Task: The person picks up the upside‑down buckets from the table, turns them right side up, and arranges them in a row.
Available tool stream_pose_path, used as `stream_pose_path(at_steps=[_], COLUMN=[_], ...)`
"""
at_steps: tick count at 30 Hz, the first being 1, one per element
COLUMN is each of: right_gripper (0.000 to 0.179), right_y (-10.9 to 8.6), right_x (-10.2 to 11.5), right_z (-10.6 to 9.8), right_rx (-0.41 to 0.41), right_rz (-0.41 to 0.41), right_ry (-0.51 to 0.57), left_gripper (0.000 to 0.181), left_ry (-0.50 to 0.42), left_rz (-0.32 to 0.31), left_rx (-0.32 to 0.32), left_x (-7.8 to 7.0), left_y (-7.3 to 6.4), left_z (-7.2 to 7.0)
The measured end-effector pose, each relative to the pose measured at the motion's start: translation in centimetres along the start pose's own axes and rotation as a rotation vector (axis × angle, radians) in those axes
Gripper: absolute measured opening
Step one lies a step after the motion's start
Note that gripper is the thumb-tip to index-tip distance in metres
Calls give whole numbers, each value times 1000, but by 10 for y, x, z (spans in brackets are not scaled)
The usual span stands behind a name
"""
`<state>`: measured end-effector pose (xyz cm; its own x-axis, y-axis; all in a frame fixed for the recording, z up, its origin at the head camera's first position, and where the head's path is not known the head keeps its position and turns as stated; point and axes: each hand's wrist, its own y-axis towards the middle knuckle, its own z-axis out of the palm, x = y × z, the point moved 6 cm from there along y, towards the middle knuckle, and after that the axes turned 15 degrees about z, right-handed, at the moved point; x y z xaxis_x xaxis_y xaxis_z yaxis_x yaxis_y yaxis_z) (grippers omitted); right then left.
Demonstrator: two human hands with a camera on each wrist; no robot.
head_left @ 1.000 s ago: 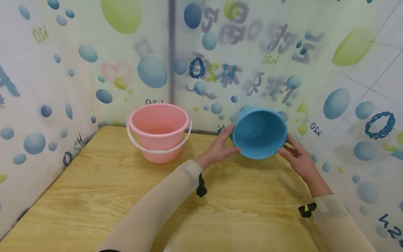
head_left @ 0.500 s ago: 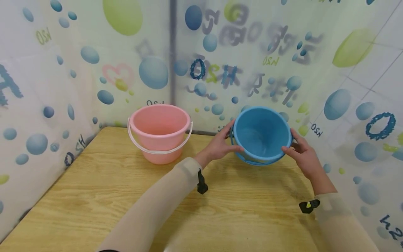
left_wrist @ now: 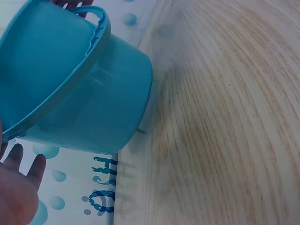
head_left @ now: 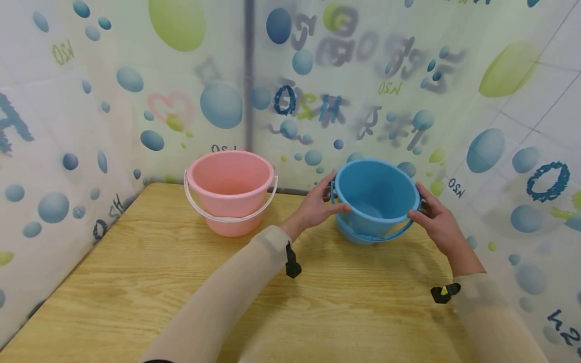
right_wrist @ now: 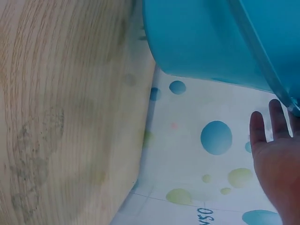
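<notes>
A blue bucket (head_left: 372, 191) is between my two hands at the back right of the table, its mouth facing up and a little toward me. My left hand (head_left: 317, 204) grips the rim on the left, thumb over the front and fingers behind. On the opposite side, my right hand (head_left: 436, 222) holds the rim with its thumb at the front edge. The bucket's blue handle (head_left: 399, 232) hangs down across its front. In the left wrist view the bucket (left_wrist: 108, 93) leans, its base close to the table top. The right wrist view shows its side wall (right_wrist: 206, 42).
A pink bucket (head_left: 231, 212) with a white handle (head_left: 231, 219) stands upright to the left, near the table's back edge. The wooden table (head_left: 181, 282) meets walls (head_left: 218, 65) covered in bubble-patterned sheeting at the back and sides.
The blue bucket has tipped from its mouth facing me to a more upright stance, and its handle has come into view at the front. Both hands keep hold of the rim.
</notes>
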<state>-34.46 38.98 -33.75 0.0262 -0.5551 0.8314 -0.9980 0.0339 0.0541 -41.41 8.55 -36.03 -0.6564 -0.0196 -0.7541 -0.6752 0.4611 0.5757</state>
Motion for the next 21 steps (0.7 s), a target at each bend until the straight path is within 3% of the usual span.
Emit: stream_pose_path(at_steps=[6, 12, 17, 21], right_gripper=[72, 68, 66, 64], right_y=[8, 17, 22, 25], right_x=[-9, -17, -22, -24], right_z=[0, 6, 13, 18], right_rx=[-21, 16, 75, 141], right_rz=[55, 100, 78, 47], right_ry=[-15, 23, 70, 167], left_gripper=[98, 94, 94, 96], left_ry=[35, 58, 49, 34], left_rz=[-33, -36, -59, -94], left_rx=[14, 6, 4, 8], left_x=[8, 16, 18, 18], left_y=[4, 5, 6, 6], left_z=[1, 2, 6, 8])
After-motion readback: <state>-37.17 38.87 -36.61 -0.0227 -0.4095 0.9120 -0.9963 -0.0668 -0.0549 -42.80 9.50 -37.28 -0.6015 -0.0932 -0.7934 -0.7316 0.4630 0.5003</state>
